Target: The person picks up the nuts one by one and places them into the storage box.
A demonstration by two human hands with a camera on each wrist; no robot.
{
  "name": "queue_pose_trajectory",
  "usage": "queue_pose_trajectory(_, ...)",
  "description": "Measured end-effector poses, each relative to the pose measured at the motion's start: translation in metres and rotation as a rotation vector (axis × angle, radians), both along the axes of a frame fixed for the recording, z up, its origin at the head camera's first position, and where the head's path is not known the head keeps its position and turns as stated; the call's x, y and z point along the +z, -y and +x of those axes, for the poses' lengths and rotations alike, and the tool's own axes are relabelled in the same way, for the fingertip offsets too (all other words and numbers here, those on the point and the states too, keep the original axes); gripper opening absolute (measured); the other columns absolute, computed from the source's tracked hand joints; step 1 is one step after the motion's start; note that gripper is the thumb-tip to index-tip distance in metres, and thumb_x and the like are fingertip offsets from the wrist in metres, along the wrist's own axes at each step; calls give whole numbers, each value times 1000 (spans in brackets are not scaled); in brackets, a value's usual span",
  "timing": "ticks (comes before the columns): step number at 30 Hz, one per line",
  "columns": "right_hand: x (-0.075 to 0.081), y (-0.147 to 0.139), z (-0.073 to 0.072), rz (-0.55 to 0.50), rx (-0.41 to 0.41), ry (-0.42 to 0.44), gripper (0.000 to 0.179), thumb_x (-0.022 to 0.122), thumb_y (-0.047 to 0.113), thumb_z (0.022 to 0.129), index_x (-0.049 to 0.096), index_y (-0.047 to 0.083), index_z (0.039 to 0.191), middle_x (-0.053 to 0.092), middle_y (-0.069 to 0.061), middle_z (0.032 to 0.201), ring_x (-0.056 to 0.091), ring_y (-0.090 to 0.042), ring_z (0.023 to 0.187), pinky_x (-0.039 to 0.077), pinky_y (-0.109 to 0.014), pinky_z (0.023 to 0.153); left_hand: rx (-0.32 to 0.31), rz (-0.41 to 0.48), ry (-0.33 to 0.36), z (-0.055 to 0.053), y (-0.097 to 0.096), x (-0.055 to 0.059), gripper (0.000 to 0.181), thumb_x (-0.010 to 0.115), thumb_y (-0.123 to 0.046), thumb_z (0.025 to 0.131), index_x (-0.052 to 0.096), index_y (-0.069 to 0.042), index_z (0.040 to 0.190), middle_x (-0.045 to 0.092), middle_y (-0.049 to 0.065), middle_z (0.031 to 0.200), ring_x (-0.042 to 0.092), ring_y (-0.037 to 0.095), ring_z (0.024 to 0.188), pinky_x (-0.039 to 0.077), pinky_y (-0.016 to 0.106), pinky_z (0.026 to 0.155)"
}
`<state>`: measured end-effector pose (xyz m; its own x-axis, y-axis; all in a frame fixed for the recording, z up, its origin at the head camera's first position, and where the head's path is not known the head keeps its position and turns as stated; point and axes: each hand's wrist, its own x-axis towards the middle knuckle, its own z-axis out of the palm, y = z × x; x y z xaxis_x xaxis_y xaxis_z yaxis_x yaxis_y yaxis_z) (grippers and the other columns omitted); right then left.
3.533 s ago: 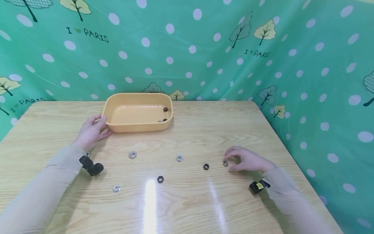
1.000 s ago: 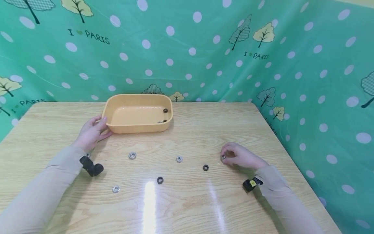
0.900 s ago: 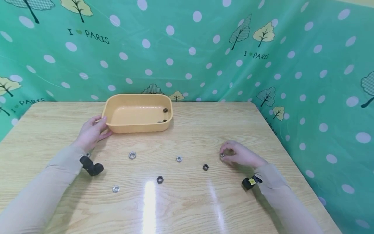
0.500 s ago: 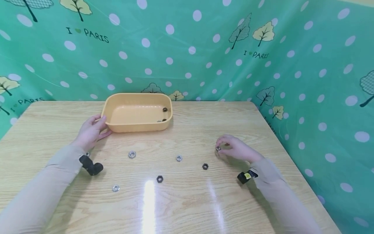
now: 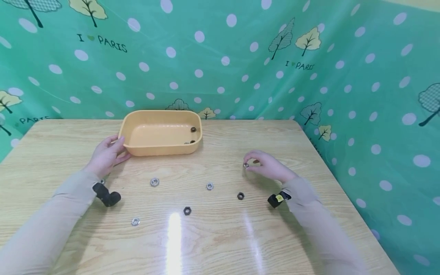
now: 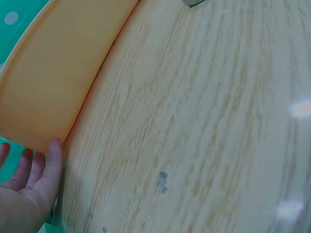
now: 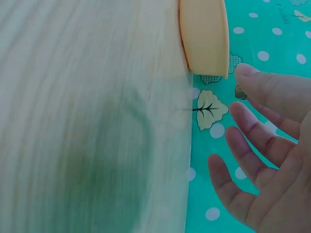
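In the head view my right hand (image 5: pixel 266 166) pinches a small hex nut (image 5: pixel 246 165) between thumb and fingertips, above the right part of the table. The right wrist view shows the nut (image 7: pixel 240 92) by the thumb, the other fingers spread loosely. My left hand (image 5: pixel 105 154) touches the left end of a yellow-orange plastic bin (image 5: pixel 161 151). Seen from the left wrist, its fingers (image 6: pixel 54 160) lie fairly straight against the bin's end wall (image 6: pixel 29 138). Inside the bin, at its right end, are a dark nut (image 5: pixel 193 129) and others partly hidden by the front wall.
Loose nuts lie on the wooden table: silver ones (image 5: pixel 154 182) (image 5: pixel 209 186) (image 5: pixel 135 221) and dark ones (image 5: pixel 187 210) (image 5: pixel 241 196). Another nut (image 5: pixel 102 181) is partly hidden by the left wrist. A green dotted curtain (image 5: pixel 220 57) hangs behind and along the right side.
My right hand has picked up the nut from the right of the table and carried it left and away from me, toward the bin. My left hand has stayed at the bin.
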<state>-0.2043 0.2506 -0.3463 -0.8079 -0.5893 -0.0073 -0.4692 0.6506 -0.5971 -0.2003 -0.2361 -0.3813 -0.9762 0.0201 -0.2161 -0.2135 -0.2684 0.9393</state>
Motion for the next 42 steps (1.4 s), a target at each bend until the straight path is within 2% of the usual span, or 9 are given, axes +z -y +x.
queue_pose_trajectory(18,16,53,-27,-86,-12,8,20,64,6,89,62,0,108,61,-12,115,54,-28,114,49,-46,101,-1,18,3,-1,2,-1,81,54,-30,95,1,-4,151,46,-4,110,60,-1,89,59,18,77)
queue_pose_trajectory(21,16,61,-32,-89,-24,24,21,63,8,90,62,1,110,60,-11,117,54,-26,115,49,-41,101,2,22,-2,0,2,-1,73,55,-30,95,11,-6,149,46,-4,110,61,-1,89,59,19,77)
queue_pose_trajectory(24,15,70,-38,-95,-43,51,23,63,11,91,61,2,112,60,-10,119,53,-24,117,49,-37,102,3,33,-14,2,2,-1,54,56,-29,94,28,-12,137,48,-4,109,61,0,89,59,19,77)
queue_pose_trajectory(28,14,82,-45,-118,-70,78,24,64,13,91,62,4,113,60,-10,120,52,-25,119,49,-38,103,3,23,-9,2,1,-1,61,55,-30,95,23,-9,142,48,-5,109,61,-1,88,59,19,77)
queue_pose_trajectory(30,13,89,-48,-126,-80,89,24,65,13,90,62,5,113,61,-10,119,52,-25,119,49,-39,103,2,9,2,3,0,-1,75,54,-30,95,8,-5,149,47,-4,110,60,-2,88,59,18,77)
queue_pose_trajectory(32,13,95,-50,-129,-82,96,24,65,13,90,63,5,113,61,-10,118,52,-24,118,49,-39,104,2,-1,8,3,-1,-1,79,54,-30,96,3,-4,150,45,-4,111,59,-2,88,59,18,78)
queue_pose_trajectory(34,13,101,-52,-124,-83,109,25,65,14,90,63,5,114,61,-9,119,52,-23,119,48,-38,104,3,-6,11,4,-1,-1,79,54,-31,96,3,-4,150,44,-4,112,59,-2,88,59,17,78)
queue_pose_trajectory(40,15,119,-56,-94,-97,118,28,64,18,91,62,7,117,61,-7,123,51,-22,121,46,-36,107,11,9,1,8,-1,-1,60,54,-30,96,21,-10,141,45,-4,111,60,-2,89,59,18,78)
queue_pose_trajectory(42,16,124,-56,-96,-100,118,29,64,17,91,61,6,117,60,-8,124,51,-22,121,45,-35,107,8,9,-1,9,-1,-1,61,54,-30,96,20,-10,142,45,-4,111,60,-2,90,59,18,78)
